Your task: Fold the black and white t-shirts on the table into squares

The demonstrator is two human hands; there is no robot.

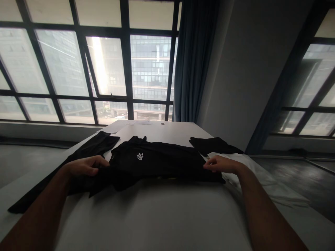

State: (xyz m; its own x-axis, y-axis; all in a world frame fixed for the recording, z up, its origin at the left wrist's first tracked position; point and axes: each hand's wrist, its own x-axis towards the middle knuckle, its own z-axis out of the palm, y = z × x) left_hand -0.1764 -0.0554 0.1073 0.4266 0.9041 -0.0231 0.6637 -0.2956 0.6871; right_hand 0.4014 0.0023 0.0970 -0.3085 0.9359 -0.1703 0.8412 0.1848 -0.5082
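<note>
Black T-shirt looks only partly folded on the table, left hand and right hand each pinching its side edge.

2 bare arms showed in the head view. The left hand and right hand were uncovered, fingers bare, wrists just behind the fingers bare. Further back from the fingers, the left forearm and right forearm ran unsleeved to the lower edge.
</note>
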